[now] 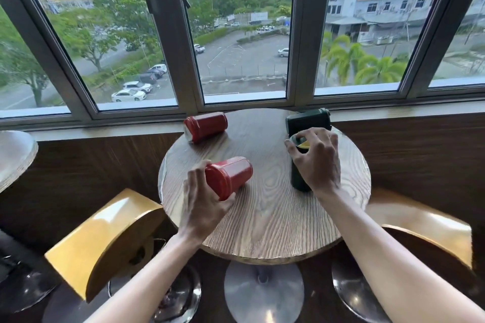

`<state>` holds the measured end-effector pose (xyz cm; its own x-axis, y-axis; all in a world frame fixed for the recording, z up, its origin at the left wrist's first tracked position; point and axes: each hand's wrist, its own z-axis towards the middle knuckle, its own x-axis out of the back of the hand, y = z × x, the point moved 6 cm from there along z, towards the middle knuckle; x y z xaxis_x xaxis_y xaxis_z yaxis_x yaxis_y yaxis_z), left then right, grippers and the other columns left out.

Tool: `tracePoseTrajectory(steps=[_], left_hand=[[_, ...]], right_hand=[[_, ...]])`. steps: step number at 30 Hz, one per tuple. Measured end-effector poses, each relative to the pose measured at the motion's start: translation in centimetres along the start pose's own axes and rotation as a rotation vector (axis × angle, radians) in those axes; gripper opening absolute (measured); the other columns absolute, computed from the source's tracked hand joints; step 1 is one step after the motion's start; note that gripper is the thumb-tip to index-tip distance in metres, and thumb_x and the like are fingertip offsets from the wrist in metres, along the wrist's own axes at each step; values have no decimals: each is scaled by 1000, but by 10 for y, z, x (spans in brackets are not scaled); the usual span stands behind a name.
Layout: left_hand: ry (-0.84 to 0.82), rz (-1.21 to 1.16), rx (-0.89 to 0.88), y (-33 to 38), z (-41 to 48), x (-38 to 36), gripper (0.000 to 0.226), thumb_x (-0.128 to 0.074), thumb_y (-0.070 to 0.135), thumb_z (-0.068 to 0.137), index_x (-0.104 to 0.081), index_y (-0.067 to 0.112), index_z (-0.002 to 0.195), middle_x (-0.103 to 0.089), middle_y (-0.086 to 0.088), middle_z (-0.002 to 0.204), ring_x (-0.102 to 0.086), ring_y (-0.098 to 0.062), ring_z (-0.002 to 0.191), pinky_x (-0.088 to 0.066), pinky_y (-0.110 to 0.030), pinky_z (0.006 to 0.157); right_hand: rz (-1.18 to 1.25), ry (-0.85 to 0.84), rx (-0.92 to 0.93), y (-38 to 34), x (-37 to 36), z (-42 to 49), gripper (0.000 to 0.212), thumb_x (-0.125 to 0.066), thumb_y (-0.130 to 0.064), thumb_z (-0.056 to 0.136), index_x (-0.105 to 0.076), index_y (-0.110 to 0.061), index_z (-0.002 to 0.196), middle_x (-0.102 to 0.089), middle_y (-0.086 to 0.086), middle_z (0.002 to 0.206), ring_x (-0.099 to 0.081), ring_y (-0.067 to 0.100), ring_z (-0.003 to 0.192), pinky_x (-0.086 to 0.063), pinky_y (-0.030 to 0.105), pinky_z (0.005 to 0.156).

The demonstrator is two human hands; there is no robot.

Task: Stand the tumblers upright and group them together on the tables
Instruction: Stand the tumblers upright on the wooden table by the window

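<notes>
Tumblers, four in all, are on the round tabletop (265, 217). The near red tumbler (228, 177) lies tilted by the left edge, and my left grip (202, 202) is curled round its nearer end. The near green tumbler (299, 176) stands about upright by the right edge, with my right grip (319, 160) clawed over its top, fingers round the rim. The far red tumbler (206, 126) and far green tumbler (308, 119) lie on their sides along the back edge. My worry is that the near red looks smooth and round. If I pivot it up loosely, it could roll off the left edge onto the stool (105, 238). Dragging the near green by its rim could topple it.
</notes>
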<state>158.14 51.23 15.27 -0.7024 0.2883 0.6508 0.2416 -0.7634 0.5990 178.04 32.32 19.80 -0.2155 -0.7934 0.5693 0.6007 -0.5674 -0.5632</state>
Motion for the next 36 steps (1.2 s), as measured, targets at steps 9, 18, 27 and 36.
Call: tracePoseTrajectory(steps=[9,18,27,36], left_hand=[[17,73,-117,44,51,-6,85,-81,47,67,-40,29,139,-41,1,139,-46,-25,122,-41,-35,95],[17,168,-91,63,76,-31,70,-76,57,70,-55,23,127,-42,0,144,-46,-29,122,-51,-45,89],[8,-2,-139,51,75,-38,49,-76,29,80,-57,12,122,-45,-11,138,-43,-32,124,-42,-43,100],[7,-22,-131,47,78,-32,53,-72,37,82,-57,16,127,-49,-3,138,-50,-25,124,-46,-47,101]], right_hand=[[41,12,33,5,1,-4,36,-71,-47,81,-71,-17,98,-58,5,112,-49,26,112,-49,42,93],[103,25,89,5,3,-5,33,-75,-42,81,-70,-14,97,-58,6,109,-50,23,109,-49,37,92],[234,35,50,10,-1,-10,23,-76,-33,83,-70,-14,94,-45,11,133,-42,26,124,-38,32,99],[306,9,-3,7,-8,-7,26,-75,-33,83,-67,-11,93,-44,12,131,-37,14,123,-31,21,101]])
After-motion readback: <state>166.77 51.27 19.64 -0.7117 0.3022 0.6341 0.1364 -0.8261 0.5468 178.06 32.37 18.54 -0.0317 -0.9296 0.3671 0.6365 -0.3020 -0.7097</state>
